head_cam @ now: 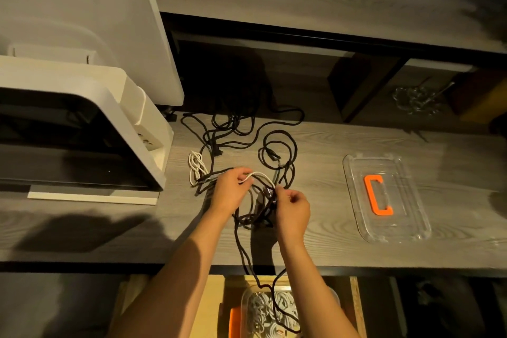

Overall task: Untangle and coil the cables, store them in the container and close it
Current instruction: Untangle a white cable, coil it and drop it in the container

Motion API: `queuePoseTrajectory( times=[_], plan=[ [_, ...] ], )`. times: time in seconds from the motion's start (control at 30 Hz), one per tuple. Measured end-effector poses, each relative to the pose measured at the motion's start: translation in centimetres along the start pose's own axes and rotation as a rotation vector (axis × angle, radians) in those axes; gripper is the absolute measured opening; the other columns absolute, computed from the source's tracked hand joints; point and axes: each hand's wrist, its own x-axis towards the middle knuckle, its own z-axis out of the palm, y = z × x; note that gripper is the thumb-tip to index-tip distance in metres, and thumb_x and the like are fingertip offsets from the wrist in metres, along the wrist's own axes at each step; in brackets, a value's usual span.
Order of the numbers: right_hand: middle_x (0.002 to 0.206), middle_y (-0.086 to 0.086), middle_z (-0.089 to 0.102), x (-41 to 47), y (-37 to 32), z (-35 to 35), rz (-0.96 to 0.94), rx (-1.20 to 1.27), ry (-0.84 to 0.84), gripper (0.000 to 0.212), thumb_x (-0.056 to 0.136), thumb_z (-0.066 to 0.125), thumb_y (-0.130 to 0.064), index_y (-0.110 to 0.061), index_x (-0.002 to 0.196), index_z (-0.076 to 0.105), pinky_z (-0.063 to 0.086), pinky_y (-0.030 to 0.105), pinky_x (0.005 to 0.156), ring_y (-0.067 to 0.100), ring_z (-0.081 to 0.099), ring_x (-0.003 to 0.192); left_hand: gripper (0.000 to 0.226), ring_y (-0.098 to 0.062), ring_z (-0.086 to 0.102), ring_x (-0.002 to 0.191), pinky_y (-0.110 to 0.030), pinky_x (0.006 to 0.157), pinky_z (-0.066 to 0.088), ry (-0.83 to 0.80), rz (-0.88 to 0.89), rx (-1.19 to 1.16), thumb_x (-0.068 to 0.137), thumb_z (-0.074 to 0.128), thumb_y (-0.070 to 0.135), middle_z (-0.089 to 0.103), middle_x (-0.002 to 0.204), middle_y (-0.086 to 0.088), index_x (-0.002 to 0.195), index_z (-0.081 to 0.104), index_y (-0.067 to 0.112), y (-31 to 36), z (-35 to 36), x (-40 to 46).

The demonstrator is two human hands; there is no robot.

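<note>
On the grey wood-grain worktop (343, 186) lies a tangle of black cables (247, 145) mixed with a white cable (195, 164). The left hand (230, 192) pinches a loop of the white cable with curled fingers, and the right hand (293, 211) pinches its other end just beside the black knot. A clear lid (411, 228) with an orange handle (378, 195) lies flat to the right, well apart from the tangle. Below the worktop's near edge, a clear container (247, 302) holds coiled white cables; black strands hang down into it. No legible writing shows on the white printer (82, 90) at left.
</note>
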Motion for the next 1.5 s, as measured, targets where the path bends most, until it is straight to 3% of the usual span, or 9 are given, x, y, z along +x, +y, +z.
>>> queuePoseTrajectory(
  times=[0.2, 0.4, 0.5, 0.7, 0.9, 1.0, 1.23, 1.4, 1.5],
  plan=[
    [0.077, 0.007, 0.064, -1.8, -2.8, -1.5, -0.216, 0.063, -0.018, 0.010, 0.095, 0.062, -0.024, -0.017, 0.091, 0.068, 0.049, 0.027, 0.062, 0.008, 0.056, 0.065, 0.016, 0.004, 0.068, 0.084, -0.012, 0.079, 0.053, 0.141, 0.038, -0.186, 0.091, 0.069, 0.016, 0.074, 0.089, 0.011, 0.107, 0.075, 0.017, 2.5, -1.4, -2.2],
    [0.117, -0.010, 0.062, -3.4, -5.5, -1.8, -0.370, 0.064, -0.153, 0.024, 0.100, 0.054, -0.024, -0.025, 0.122, 0.064, 0.048, 0.010, 0.088, -0.005, 0.058, 0.107, 0.013, -0.003, 0.069, 0.071, -0.017, 0.070, 0.055, 0.072, 0.104, -0.292, 0.097, 0.062, 0.018, 0.075, 0.081, 0.006, 0.105, 0.073, 0.018, 7.6, -4.5, -6.1],
    [0.111, -0.005, 0.065, -4.5, -7.2, -2.9, -0.503, 0.004, -0.177, 0.024, 0.103, 0.049, -0.023, -0.018, 0.115, 0.070, 0.048, 0.015, 0.087, 0.004, 0.059, 0.104, 0.014, -0.002, 0.063, 0.061, -0.015, 0.062, 0.051, 0.020, 0.157, -0.335, 0.097, 0.061, 0.012, 0.071, 0.072, 0.005, 0.103, 0.073, 0.016, 9.7, -5.8, -8.4],
    [0.055, -0.011, 0.046, -7.6, -9.3, -6.3, -0.381, 0.145, -0.422, 0.038, 0.103, 0.048, -0.026, -0.023, 0.068, 0.061, 0.034, 0.026, 0.054, 0.008, 0.041, 0.054, 0.014, 0.005, 0.055, 0.055, -0.010, 0.057, 0.043, 0.075, 0.252, -0.328, 0.096, 0.062, 0.014, 0.064, 0.062, 0.011, 0.096, 0.075, 0.018, 12.2, -7.1, -12.1],
    [0.053, -0.009, 0.041, -11.2, -10.5, -10.1, -0.312, 0.312, -0.384, 0.038, 0.103, 0.047, -0.029, -0.025, 0.067, 0.060, 0.027, 0.023, 0.045, 0.009, 0.034, 0.048, 0.056, -0.013, 0.058, 0.064, -0.020, 0.065, 0.046, -0.038, 0.187, -0.281, 0.091, 0.037, 0.060, 0.055, 0.064, 0.004, 0.086, 0.071, 0.015, 12.0, -6.1, -15.7],
    [0.056, -0.006, 0.042, -11.7, -11.8, -12.2, -0.297, 0.413, -0.383, 0.033, 0.103, 0.046, -0.028, -0.020, 0.074, 0.059, 0.030, 0.020, 0.044, 0.008, 0.037, 0.049, 0.044, -0.015, 0.062, 0.077, -0.030, 0.077, 0.049, -0.079, 0.151, -0.198, 0.102, 0.037, 0.049, 0.057, 0.069, 0.008, 0.089, 0.071, 0.024, 10.5, -5.5, -16.7],
    [0.057, -0.007, 0.037, -12.4, -13.0, -15.0, -0.296, 0.659, -0.434, 0.033, 0.105, 0.042, -0.025, -0.016, 0.077, 0.057, 0.024, 0.017, 0.040, 0.006, 0.030, 0.046, 0.030, -0.006, 0.054, 0.068, -0.024, 0.064, 0.042, 0.009, 0.150, -0.098, 0.103, 0.048, 0.032, 0.059, 0.074, 0.007, 0.083, 0.068, 0.025, 9.8, -5.1, -17.8],
    [0.058, -0.005, 0.044, -12.5, -12.6, -15.5, -0.247, 0.470, -0.421, 0.032, 0.105, 0.042, -0.028, -0.016, 0.081, 0.059, 0.033, 0.024, 0.049, 0.009, 0.038, 0.052, 0.030, -0.013, 0.045, 0.064, -0.024, 0.063, 0.038, 0.269, 0.122, -0.410, 0.105, 0.043, 0.030, 0.048, 0.066, 0.004, 0.088, 0.067, 0.022, 12.4, -6.0, -18.3],
    [0.067, 0.001, 0.061, -12.6, -11.4, -14.8, -0.095, 0.399, -0.450, 0.033, 0.105, 0.044, -0.032, -0.011, 0.087, 0.063, 0.046, 0.030, 0.062, 0.014, 0.053, 0.060, 0.033, -0.011, 0.033, 0.054, -0.027, 0.063, 0.034, 0.201, 0.132, -0.771, 0.106, 0.040, 0.027, 0.034, 0.054, 0.007, 0.086, 0.062, 0.012, 14.9, -7.9, -18.2]
  ],
)
